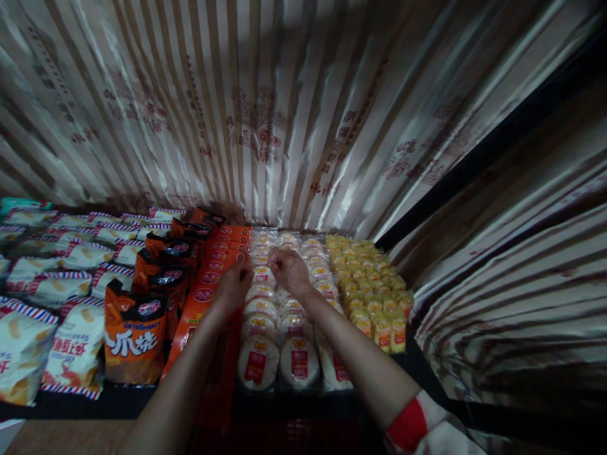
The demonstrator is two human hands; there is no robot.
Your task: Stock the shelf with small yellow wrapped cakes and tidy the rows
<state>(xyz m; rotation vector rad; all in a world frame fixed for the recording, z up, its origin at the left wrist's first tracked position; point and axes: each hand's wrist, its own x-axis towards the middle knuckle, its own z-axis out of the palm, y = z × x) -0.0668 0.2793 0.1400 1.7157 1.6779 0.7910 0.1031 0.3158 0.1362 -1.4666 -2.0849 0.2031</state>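
Rows of round white snack packs [258, 361], with red and yellow labels in clear wrap, stand upright one behind another. Over the left row is my left hand [234, 285], its fingers curled together beside the orange snack boxes [205, 295]. My right hand [290, 272] reaches above the middle row with thumb and fingers pinched. Whether either hand grips a pack is too dark and blurred to tell. Both hands are slightly apart, near the back half of the rows. My right forearm crosses over the right row of round packs.
Small yellow wrapped snacks [374, 284] fill the right end of the dark shelf. To the left stand orange-and-black snack bags [135, 335] and several rows of white snack bags [76, 344]. A pleated, printed curtain [256, 114] hangs behind, with a dark slanting bar [474, 151] at right.
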